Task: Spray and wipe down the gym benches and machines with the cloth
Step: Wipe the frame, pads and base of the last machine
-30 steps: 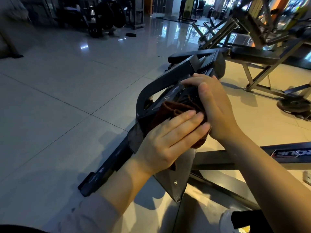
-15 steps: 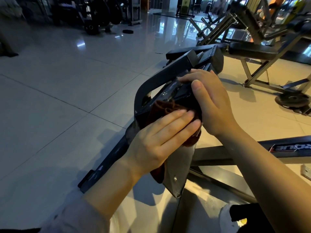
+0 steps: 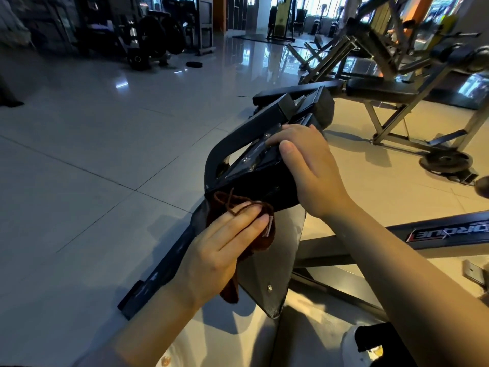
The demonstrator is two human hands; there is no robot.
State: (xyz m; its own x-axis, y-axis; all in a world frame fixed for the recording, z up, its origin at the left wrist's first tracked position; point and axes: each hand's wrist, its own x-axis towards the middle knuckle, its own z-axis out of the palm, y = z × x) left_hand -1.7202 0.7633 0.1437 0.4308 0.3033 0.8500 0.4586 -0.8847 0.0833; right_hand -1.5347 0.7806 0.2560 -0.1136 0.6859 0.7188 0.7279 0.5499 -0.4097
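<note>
We are pressing the dark-brown cloth [image 3: 260, 235] onto the black metal machine frame [image 3: 254, 133] at frame centre with our left hand [image 3: 222, 250], fingers straight; our right hand [image 3: 309, 165] is bracing it, fingers flat, holding nothing. The padded benches [image 3: 383, 92] at upper right probably remain.

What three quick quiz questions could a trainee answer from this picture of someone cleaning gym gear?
1. True or false: the left hand presses a brown cloth against the dark machine frame.
2. Where does the right hand rest? A) on the floor B) on the black part of the machine, above the cloth C) on a spray bottle
3. Fill in: behind the machine, at upper right, stands a padded ____ on a metal frame.

Key: 1 true; 2 B; 3 bench
</note>
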